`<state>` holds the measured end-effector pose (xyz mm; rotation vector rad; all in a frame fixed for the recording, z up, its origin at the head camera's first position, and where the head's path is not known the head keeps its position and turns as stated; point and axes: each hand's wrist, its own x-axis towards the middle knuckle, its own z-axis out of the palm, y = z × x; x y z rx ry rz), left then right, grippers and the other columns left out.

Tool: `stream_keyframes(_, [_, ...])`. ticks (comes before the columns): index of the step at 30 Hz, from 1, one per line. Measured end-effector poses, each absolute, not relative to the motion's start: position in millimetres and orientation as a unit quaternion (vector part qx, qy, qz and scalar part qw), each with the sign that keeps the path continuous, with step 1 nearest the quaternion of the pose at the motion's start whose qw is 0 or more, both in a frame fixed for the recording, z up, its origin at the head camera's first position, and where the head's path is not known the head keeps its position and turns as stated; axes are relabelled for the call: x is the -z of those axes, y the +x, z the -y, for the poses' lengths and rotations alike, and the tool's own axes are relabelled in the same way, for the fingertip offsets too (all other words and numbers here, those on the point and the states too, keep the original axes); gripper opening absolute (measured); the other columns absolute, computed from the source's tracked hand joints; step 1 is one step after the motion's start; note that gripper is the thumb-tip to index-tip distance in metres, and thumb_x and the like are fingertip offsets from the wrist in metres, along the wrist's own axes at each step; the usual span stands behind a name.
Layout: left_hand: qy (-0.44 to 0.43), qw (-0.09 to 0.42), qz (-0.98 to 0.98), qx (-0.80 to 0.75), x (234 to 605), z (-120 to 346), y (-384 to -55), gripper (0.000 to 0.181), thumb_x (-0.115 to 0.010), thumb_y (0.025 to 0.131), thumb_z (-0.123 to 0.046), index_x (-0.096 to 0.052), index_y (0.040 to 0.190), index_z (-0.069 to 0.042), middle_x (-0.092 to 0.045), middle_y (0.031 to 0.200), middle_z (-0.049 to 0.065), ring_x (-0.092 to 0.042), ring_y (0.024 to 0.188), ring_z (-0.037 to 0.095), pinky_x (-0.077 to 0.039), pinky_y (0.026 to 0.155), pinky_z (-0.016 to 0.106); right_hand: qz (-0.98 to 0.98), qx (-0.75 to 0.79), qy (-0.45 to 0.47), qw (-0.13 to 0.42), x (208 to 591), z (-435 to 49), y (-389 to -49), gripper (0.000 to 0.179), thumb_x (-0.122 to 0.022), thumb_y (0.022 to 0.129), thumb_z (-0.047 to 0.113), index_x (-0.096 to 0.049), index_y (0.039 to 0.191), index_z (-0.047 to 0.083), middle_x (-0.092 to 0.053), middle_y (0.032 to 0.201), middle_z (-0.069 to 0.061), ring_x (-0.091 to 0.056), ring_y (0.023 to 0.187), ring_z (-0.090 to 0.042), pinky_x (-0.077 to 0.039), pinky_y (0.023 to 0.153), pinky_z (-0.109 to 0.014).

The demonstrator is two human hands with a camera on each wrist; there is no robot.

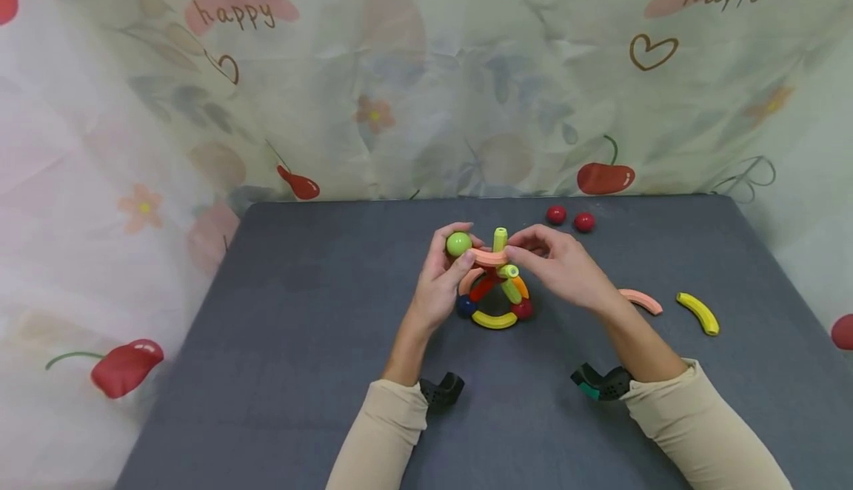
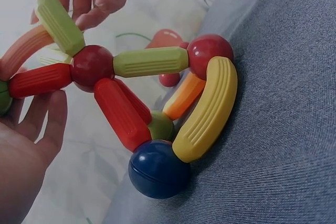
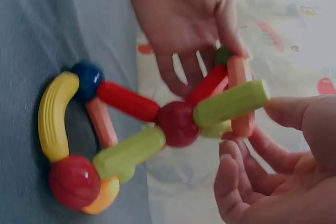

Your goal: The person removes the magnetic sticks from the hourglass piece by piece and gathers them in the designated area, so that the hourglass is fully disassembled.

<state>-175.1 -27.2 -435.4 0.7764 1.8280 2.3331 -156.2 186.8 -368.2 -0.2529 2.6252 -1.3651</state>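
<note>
A toy structure of magnetic sticks and balls stands on the table. Its ring-shaped base has a blue ball (image 2: 159,169), a red ball (image 3: 74,182) and a curved yellow stick (image 1: 494,320). Straight sticks rise to a central red ball (image 2: 92,68), from which light green sticks (image 3: 231,103) and a red stick (image 2: 41,80) branch outward. My left hand (image 1: 433,290) grips the green ball (image 1: 459,244) at the upper left, thumb beside a curved pink stick (image 1: 489,257). With its fingertips, my right hand (image 1: 563,264) pinches that pink stick's right end.
Two loose red balls (image 1: 556,215) lie near the table's back edge. To the right, a curved pink stick (image 1: 641,301) and a curved yellow stick (image 1: 698,314) rest on the dark cloth (image 1: 320,371). A printed curtain (image 1: 440,83) hangs behind the table.
</note>
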Motion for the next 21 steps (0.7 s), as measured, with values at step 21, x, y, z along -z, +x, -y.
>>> stream_keyframes(21, [0.228,0.019,-0.613,-0.756,436,28,-176,0.044,-0.053,0.106,-0.010,-0.033,0.144,-0.003,-0.058,0.141,0.022,-0.058,0.126,0.051,-0.051,0.108,0.026,-0.918,0.392,0.030,0.049,384,-293,-127,0.052,-0.065,0.096,0.052,-0.063,0.128,0.011,-0.076,0.110,0.000,-0.069,0.086,0.002,-0.051,0.074,-0.023])
